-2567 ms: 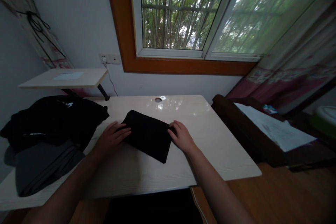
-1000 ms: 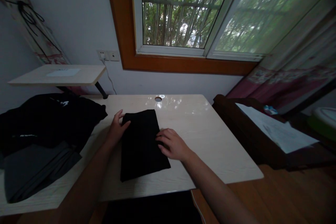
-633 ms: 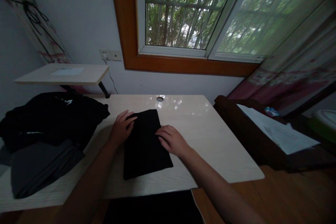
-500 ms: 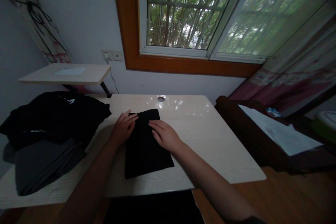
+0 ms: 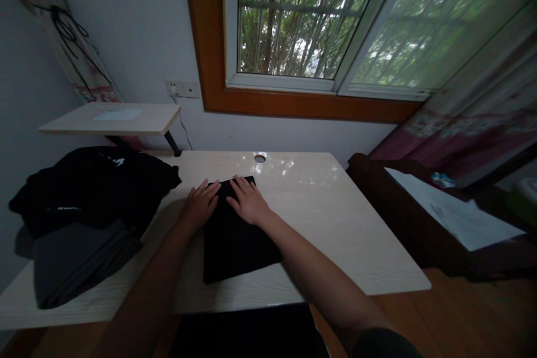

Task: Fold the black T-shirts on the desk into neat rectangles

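Cloth (image 5: 235,246) on the desk (image 5: 335,224), clothes heap (image 5: 96,196) to its left, window (image 5: 310,17) behind!
And here's the left hand (image 5: 200,205) on the cloth's far left corner, the right hand (image 5: 248,199) just beside it, fingers at the far edge. Over to the left, behind the heap, stands the raised shelf (image 5: 153,123), a paper (image 5: 117,114) on top. Beyond the cloth, near the desk's back edge, there's the cable hole (image 5: 260,159); then comes the wall (image 5: 268,133), sockets (image 5: 182,89) between shelf and window. Out right, past the desk's end, a sheet (image 5: 451,210) lies on low furniture (image 5: 413,224).
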Demonstrator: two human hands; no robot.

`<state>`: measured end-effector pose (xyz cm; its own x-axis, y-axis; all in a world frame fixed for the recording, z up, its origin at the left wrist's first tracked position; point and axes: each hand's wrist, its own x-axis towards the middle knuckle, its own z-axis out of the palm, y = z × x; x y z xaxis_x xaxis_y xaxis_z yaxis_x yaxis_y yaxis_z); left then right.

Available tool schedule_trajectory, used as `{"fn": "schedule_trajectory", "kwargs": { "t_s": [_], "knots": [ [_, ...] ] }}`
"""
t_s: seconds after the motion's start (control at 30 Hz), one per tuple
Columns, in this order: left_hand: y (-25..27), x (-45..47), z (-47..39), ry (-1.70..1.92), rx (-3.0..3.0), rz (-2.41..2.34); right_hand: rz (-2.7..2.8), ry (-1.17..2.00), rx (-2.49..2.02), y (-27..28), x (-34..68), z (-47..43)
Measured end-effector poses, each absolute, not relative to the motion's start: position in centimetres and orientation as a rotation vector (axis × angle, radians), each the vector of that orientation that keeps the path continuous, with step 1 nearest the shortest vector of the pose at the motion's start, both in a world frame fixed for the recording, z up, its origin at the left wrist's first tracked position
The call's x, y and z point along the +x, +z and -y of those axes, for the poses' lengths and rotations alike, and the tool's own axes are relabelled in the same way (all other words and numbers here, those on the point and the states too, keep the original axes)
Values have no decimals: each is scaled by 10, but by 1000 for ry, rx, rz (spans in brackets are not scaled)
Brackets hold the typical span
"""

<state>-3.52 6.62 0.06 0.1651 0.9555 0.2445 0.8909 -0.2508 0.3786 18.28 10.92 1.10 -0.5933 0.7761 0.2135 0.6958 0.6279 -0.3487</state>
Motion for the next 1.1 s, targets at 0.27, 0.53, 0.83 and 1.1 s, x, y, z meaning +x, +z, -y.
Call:
{"fn": "schedule_trajectory", "kwargs": {
  "t_s": [0.27,0.53,0.83,1.1],
  "knots": [
    [2,-35,-64,616,2254,-1859,2450,415,-1352,2,213,-114],
    [-9,-41,-69,1005,2175,-1751,2462,244,-1376,-10,256,-92],
    [-16,-49,-75,1305,1912,-2122,2372,171,-1328,-12,277,-74],
    [-1,-36,-61,1160,1762,-2001,2294,201,-1263,-7,280,-75]
  ]
}}
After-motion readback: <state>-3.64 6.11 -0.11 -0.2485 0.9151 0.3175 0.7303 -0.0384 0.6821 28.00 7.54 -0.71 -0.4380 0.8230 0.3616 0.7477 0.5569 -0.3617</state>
